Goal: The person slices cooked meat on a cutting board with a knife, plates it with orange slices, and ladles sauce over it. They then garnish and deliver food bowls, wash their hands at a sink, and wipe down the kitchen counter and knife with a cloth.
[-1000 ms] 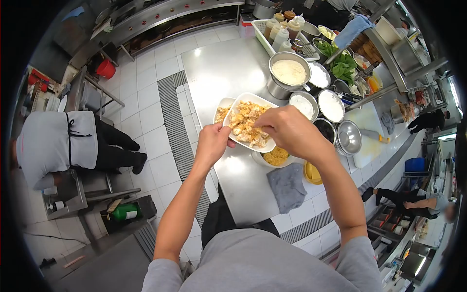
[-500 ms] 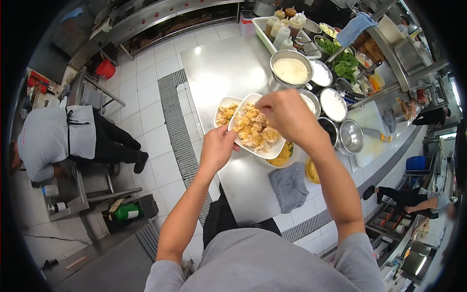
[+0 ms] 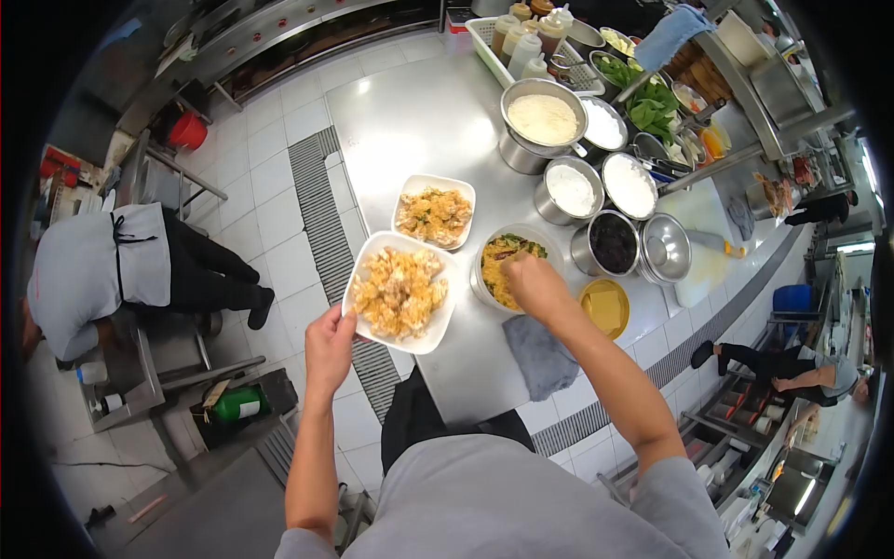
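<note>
So you've got the white rounded-square bowl [image 3: 438, 322] full of crumb-coated golden pieces out at the left edge of the steel table [image 3: 410, 116], partly past the edge. Your left hand [image 3: 330, 347] has it by the near-left rim, thumb up over the lip, other fingers mostly hidden underneath.

Your right hand [image 3: 540, 287] is down in the whitish round tub [image 3: 560, 253] of golden crumbs with dark green and reddish bits. Fingers look bunched together, pointing down, but the tips are hidden, so I can't tell if they've got hold of anything.

Just beyond your bowl there's a second white rounded-square bowl [image 3: 434, 181] with similar crumby stuff; the two overlap from this angle, can't tell if they touch. A crumpled grey cloth [image 3: 542, 363] is on your side of the tub, with a round yellow container [image 3: 607, 309] just right of it. Further right and back you've got a steel pot with dark contents [image 3: 584, 265], then a steel pot of white powder [image 3: 549, 209].
</note>
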{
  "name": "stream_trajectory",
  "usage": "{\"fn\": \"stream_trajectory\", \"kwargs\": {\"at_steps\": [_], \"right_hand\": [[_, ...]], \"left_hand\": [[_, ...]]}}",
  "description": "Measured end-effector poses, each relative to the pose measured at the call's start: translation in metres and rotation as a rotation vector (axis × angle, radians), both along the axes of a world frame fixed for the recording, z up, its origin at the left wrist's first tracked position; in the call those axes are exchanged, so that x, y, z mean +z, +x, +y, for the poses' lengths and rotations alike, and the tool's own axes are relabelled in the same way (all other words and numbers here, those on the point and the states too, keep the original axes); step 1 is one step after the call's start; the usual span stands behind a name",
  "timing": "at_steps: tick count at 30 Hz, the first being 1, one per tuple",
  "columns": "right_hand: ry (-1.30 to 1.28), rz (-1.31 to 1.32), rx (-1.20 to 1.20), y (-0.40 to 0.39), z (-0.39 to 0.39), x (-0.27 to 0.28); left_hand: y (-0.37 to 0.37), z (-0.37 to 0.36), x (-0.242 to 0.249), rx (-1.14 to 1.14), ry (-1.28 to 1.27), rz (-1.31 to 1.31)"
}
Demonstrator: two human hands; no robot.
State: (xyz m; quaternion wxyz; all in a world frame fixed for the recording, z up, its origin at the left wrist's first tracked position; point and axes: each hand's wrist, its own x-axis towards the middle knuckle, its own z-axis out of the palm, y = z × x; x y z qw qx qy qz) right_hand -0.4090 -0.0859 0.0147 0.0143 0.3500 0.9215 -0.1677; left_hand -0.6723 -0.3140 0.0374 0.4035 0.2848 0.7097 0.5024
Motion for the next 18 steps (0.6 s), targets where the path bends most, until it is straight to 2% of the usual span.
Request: {"fn": "stream_trajectory", "kwargs": {"at_steps": [4,6,7,9,12,15,17,18], "right_hand": [[-0.042,-0.016,0.017,0.009,0.015,0.018],[-0.16,0.048,-0.078,0.015,0.021,0.048],[-0.163,0.045,-0.068,0.01,0.023,0.067],[-0.276,0.083,-0.229,-0.002,0.03,0.103],[-0.267,0.187,-0.176,-0.038,0.044,0.114],[-0.34,0.221,-0.084,-0.085,0.054,0.082],[-0.241,0.203,0.086,-0.108,0.065,0.039],[-0.242,0.203,0.089,-0.118,0.066,0.023]], "left_hand": [[0.007,-0.028,-0.043,0.018,-0.05,-0.047],[0.012,-0.031,-0.062,0.026,-0.047,-0.147],[0.014,-0.032,-0.073,0.036,-0.049,-0.15],[0.018,-0.03,-0.097,-0.01,-0.033,-0.176],[0.027,-0.021,-0.114,-0.027,-0.056,-0.152],[0.03,-0.015,-0.13,-0.062,-0.081,-0.111],[0.038,-0.011,-0.137,-0.031,-0.026,-0.164],[0.039,-0.01,-0.139,-0.033,-0.032,-0.166]]}}
